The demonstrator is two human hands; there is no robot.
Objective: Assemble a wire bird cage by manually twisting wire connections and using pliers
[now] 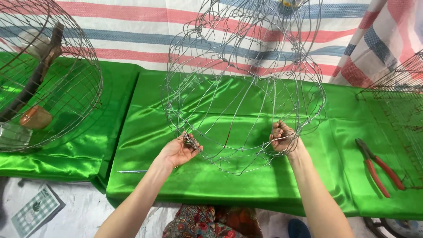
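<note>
A large rounded frame of thin bare wire (242, 83) stands up from a table draped in shiny green cloth (246, 185). My left hand (179, 150) pinches the frame's lower rim at the left. My right hand (283, 137) is closed around the lower rim at the right. Both hands hold the frame just above the cloth, and its top runs out of view.
Red-handled pliers (380, 166) lie on the green cloth at the right, beside a flat wire mesh panel (398, 105). A rusty round wire cage (42, 75) sits at the left. A thin metal rod (132, 171) lies near the table's front edge. A striped tarp (132, 31) hangs behind.
</note>
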